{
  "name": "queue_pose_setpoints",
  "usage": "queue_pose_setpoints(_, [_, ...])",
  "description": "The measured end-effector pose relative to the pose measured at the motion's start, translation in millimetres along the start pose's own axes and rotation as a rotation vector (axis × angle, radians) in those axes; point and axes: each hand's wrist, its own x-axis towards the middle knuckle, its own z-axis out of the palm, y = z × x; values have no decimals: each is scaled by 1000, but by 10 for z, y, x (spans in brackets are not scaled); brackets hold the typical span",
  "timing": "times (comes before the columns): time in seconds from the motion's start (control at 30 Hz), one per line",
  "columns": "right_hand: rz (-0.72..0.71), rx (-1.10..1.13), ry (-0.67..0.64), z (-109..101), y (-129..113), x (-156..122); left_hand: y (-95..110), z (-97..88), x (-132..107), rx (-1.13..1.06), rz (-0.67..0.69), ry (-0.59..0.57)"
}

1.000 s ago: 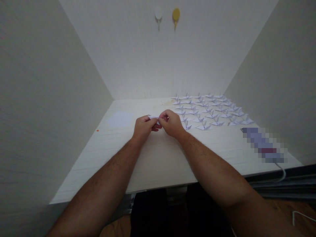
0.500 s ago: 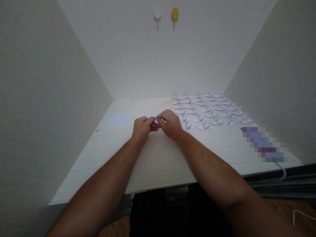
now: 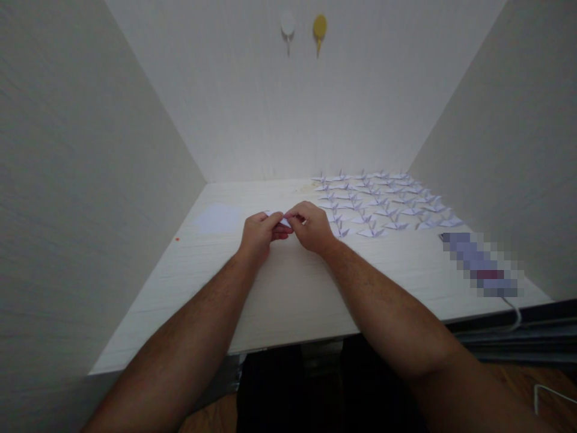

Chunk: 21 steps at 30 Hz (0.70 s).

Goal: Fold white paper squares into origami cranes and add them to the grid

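Between my two hands, over the middle of the white table (image 3: pixel 297 300), is a small piece of folded white paper (image 3: pixel 285 222), mostly covered by fingers. My left hand (image 3: pixel 261 231) is closed on its left side, with the thumb on top and the other fingers beneath. With thumb and forefinger together, my right hand (image 3: pixel 312 226) pinches the paper's right end. Just beyond the right hand stand several folded white paper cranes (image 3: pixel 372 230), set out in rows toward the back right.
Pale white paper (image 3: pixel 216 218) lies at the left of the table, near a tiny orange speck (image 3: pixel 177 239). A blurred-out device (image 3: pixel 480 264) with a cable rests at the right. Walls rise on three sides; white (image 3: pixel 287 25) and yellow hooks (image 3: pixel 320 26) hang on the back one.
Both hands stay in nearly the same place, still on the paper. The fingers have shifted slightly, and a little more of the white paper shows between them.
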Motion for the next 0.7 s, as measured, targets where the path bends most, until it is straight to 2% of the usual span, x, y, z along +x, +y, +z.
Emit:
queue_pose_setpoints(0.23, [399, 290, 74, 22, -22, 51, 29, 2, -8, 4, -10, -54])
queue_pose_setpoints(0.37, [577, 483, -10, 30, -6, 67, 24, -8, 2, 23, 20, -66])
queue_pose_setpoints(0.53, [607, 582, -48, 43, 7, 58, 8, -16, 13, 21, 72, -32])
queue_pose_setpoints(0.7, [561, 522, -37, 40, 14, 55, 15, -8, 10, 14, 35, -23])
